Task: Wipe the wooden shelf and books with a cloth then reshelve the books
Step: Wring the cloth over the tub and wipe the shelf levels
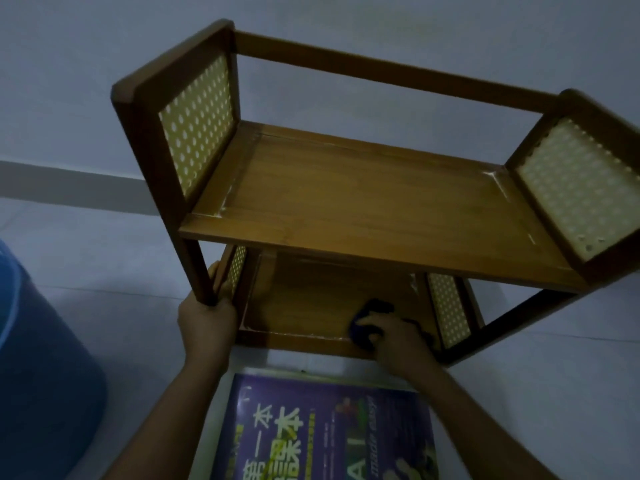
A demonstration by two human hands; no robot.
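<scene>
A two-tier wooden shelf (363,199) with pale perforated side panels stands on the floor against the wall, both tiers bare. My left hand (207,320) grips the bottom of its front left post. My right hand (398,336) presses a dark blue cloth (367,318) onto the lower board near its front right corner. A purple-covered book (311,431) lies flat on the floor just in front of the shelf, between my forearms, on top of something pale.
A large blue round container (41,375) stands on the floor at the left. A light wall with a grey skirting strip (69,183) runs behind the shelf. Pale floor tiles (554,393) extend to the right.
</scene>
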